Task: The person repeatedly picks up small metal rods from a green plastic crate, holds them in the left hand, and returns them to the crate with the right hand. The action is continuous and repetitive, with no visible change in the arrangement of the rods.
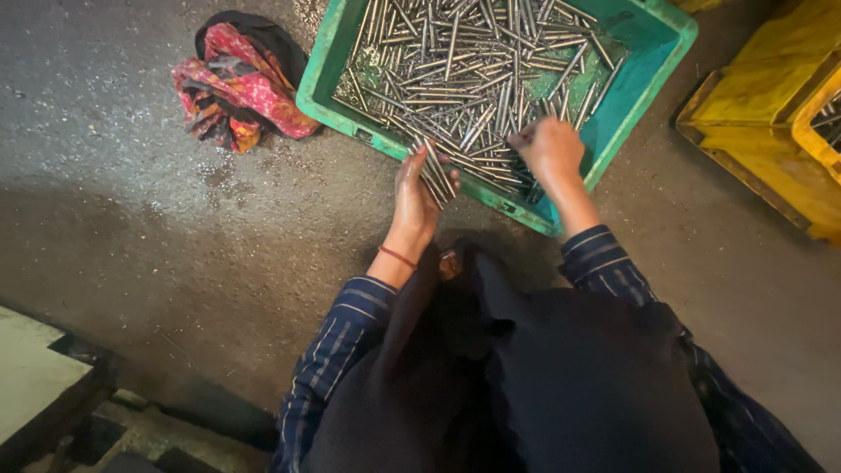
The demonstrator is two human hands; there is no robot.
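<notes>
Left hand (415, 194): closed around a small bundle of metal rods (435, 175), thumb and fingers wrapped over them. The bundle sits at the near rim of the green plastic crate (324, 74), rods fanned slightly and pointing away from the person. A thin red band circles the left wrist.

Right hand (550, 149): inside the crate, near its front right corner, knuckles up, fingers curled down onto the loose rods (464, 70). A dark rod end sticks out to the left of the fingers; the hand appears to pinch one or a few rods, but the grip itself is hidden under the hand, so the exact hold cannot be told.

Both forearms come from blue striped sleeves (346, 337). Dark cloth covers the person's lap at the bottom centre of the view.

Crate contents: a thick, disordered layer of thin silvery rods, lying crosswise over each other, covering most of the crate floor. The teal floor shows bare at the right side.

Surroundings: the crate rests on a grey, gritty floor (131, 219) with pale specks. A crumpled red and pink patterned cloth (236, 83) lies just beside the crate's left wall. Yellow crates (771, 123) stand to the right, apart from the green one. A pale slab edge shows at the lower left corner.
</notes>
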